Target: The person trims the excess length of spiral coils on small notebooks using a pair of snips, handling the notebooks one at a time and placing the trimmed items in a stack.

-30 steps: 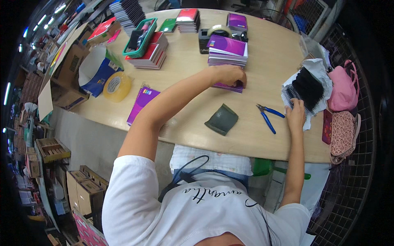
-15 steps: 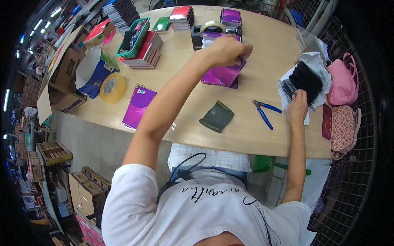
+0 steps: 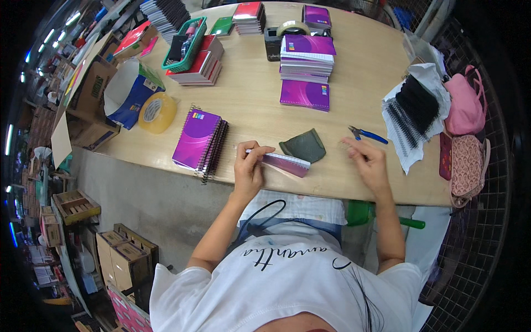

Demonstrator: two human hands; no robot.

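My left hand (image 3: 251,169) is closed on the end of a purple notebook (image 3: 290,165), which is tilted up at the table's front edge with its page edges showing. My right hand (image 3: 369,166) is raised beside the blue-handled cutting pliers (image 3: 369,134), thumb and fingers drawn together; what they pinch, if anything, is too small to make out. A dark green cloth-like pad (image 3: 304,146) lies just behind the held notebook. To the left sits a pile of purple notebooks (image 3: 198,138) with black spiral coils. Black wire coils (image 3: 416,110) rest on white paper at the right.
More purple notebooks (image 3: 305,95) are stacked behind, by a tape dispenser (image 3: 274,44). A green basket (image 3: 188,47) sits on red notebooks (image 3: 202,69). A tape roll (image 3: 156,112) stands near the left edge. Pink bags (image 3: 463,105) line the right edge.
My left hand has come back from the far purple stack to the front edge with a notebook. My right hand has left the black coils and moved left and nearer.
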